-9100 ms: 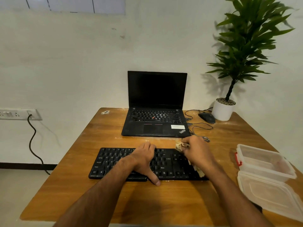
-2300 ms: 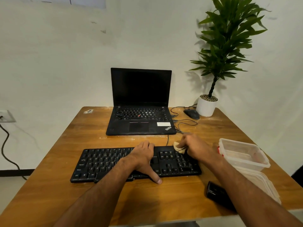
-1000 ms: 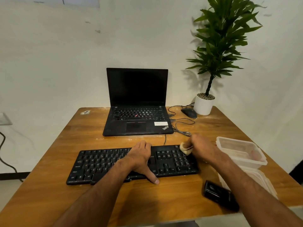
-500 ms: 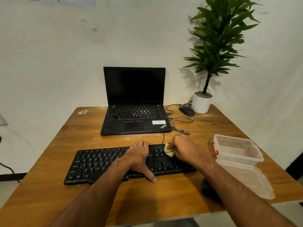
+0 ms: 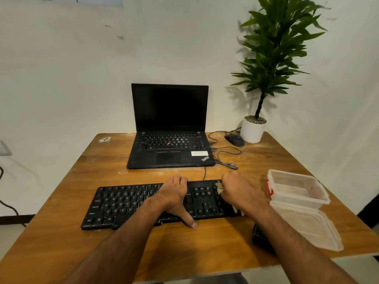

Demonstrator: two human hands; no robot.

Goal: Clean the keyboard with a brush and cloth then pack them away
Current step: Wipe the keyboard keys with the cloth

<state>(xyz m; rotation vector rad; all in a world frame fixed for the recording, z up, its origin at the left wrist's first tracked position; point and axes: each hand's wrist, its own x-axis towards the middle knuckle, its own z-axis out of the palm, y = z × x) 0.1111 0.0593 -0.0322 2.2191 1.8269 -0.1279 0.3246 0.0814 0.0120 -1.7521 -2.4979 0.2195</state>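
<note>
A black keyboard [image 5: 127,203] lies across the wooden table [image 5: 102,165] in front of me. My left hand [image 5: 174,195] rests flat on its middle, fingers straight and thumb at the front edge. My right hand [image 5: 240,191] is curled round a beige cloth [image 5: 219,189] and presses it on the keyboard's right end. A clear plastic box [image 5: 297,188] with a red clasp stands open to the right, its lid [image 5: 307,226] lying in front of it. A black object [image 5: 259,235], mostly hidden by my right forearm, lies near the lid.
An open black laptop [image 5: 170,128] stands behind the keyboard. A black mouse [image 5: 234,139] with a coiled cable [image 5: 225,158] and a potted plant [image 5: 253,131] sit at the back right. A small sticker [image 5: 104,139] marks the back left corner.
My right hand with the cloth has slid right along the keyboard toward its right end. My left hand has stayed in place on the keys.
</note>
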